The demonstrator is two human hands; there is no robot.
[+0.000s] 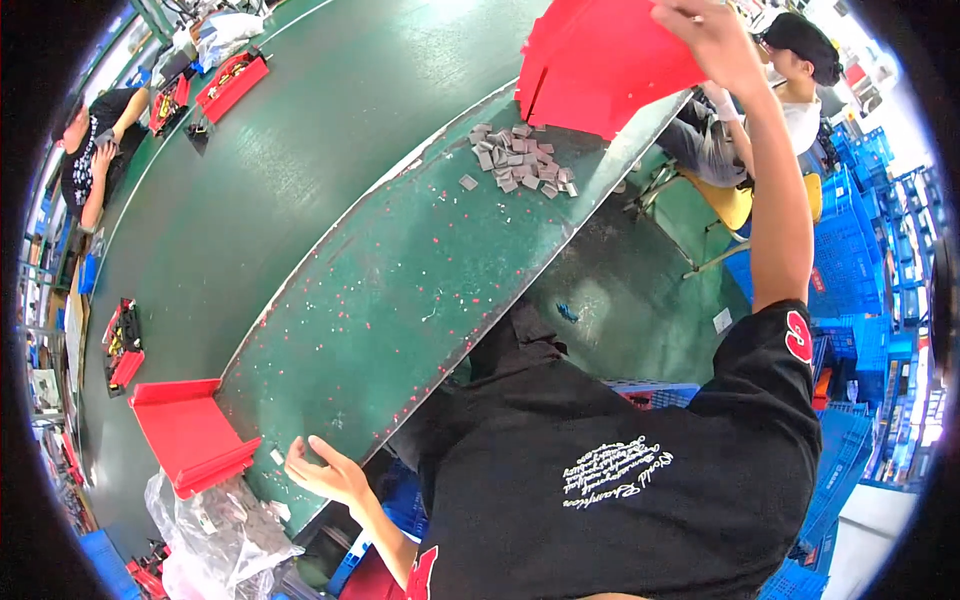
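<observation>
My left hand (327,476) is raised over the near left end of the green workbench (390,290), fingers apart and holding nothing. Closest to it are a small pale piece (277,456) and a bent red panel (192,425) with folded edges. My right arm is stretched far to the right. At its end, my right hand (712,40) is bent over the upper edge of a large red panel (610,65), its fingers curled against it. Part of that panel is cut off by the picture's top. Beside it lies a loose heap of small grey rectangular pieces (520,158).
Small red and white bits are scattered over the workbench. A clear plastic bag (225,540) sits by the left red panel. Red trays (232,86) stand on the dark green surface beyond. Co-workers sit at far left and upper right, one on a yellow chair (730,205). Blue crates (840,260) line the right.
</observation>
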